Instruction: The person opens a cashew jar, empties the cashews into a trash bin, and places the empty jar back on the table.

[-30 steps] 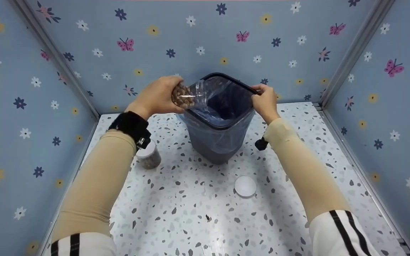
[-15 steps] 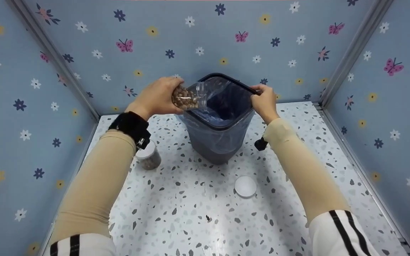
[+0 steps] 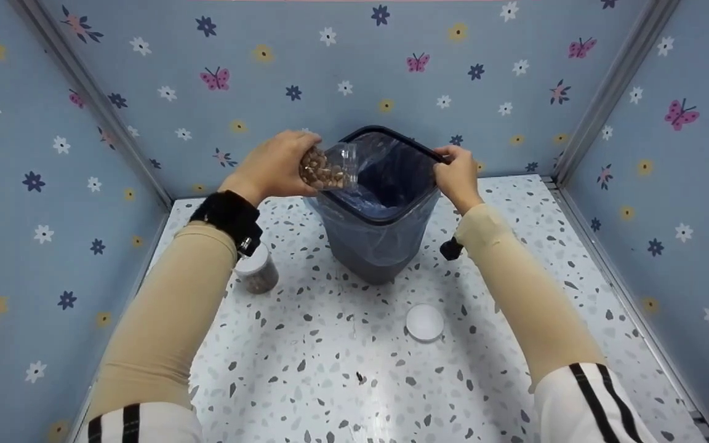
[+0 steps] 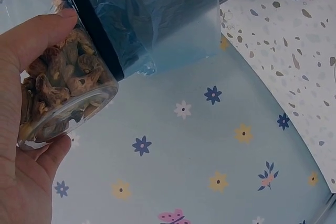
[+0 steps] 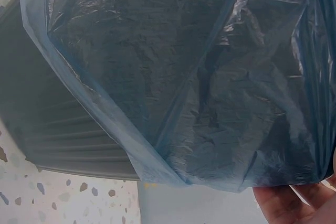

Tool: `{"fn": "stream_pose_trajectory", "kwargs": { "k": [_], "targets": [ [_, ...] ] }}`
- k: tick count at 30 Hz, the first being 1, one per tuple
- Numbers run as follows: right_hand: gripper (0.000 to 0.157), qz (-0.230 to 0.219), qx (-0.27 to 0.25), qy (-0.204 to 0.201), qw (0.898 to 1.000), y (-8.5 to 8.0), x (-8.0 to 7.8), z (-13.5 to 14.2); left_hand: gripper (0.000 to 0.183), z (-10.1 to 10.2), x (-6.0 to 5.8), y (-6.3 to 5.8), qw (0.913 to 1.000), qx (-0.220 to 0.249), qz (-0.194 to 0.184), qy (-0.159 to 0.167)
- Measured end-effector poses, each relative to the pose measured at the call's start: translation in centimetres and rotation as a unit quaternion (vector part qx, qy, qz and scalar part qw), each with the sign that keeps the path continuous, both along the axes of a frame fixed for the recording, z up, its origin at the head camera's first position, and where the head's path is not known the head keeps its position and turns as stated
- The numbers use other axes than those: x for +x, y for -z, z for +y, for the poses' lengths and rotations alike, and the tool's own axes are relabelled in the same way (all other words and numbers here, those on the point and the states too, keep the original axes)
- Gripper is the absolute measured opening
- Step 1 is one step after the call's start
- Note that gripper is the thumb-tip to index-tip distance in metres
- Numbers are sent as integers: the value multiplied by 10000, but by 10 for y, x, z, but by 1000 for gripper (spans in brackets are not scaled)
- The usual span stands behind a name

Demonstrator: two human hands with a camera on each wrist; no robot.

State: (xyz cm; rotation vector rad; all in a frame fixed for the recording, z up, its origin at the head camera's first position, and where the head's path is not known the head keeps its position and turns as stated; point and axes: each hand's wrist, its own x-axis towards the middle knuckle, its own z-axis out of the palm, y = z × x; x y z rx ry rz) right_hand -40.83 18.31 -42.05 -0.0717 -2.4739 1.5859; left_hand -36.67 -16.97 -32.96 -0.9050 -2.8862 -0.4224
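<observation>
Clearly, from the head view, the left hand (image 3: 274, 163) has its fingers curled round a clear plastic jar (image 3: 349, 165) of brown dried pieces (image 3: 312, 167), tipped sideways, mouth over the left rim of a grey bin (image 3: 360, 261) lined with a translucent blue bag (image 3: 379, 239). The right hand (image 3: 458, 175) pinches the bin's right rim. On the speckled white tabletop (image 3: 305, 381) stand a white-lidded jar (image 3: 260, 278), left, and a round white lid (image 3: 425, 323), nearer right. The left wrist view shows thumb and fingers gripping the jar's sides; the right, fingertips against the bag's edge.

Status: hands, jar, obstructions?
Left hand gripping tipped jar, brown pieces inside. Jar mouth over lined bin. Right hand holding bin rim. No obstruction visible.
</observation>
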Motion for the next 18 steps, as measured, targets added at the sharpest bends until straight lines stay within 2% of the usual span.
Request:
{"fn": "stream_pose_trajectory", "kwargs": {
  "k": [18],
  "targets": [
    [39, 28, -1, 18, 10000, 0, -1, 1, 98, 3, -2, -5, 9997, -222, 53, 15]
  ]
}}
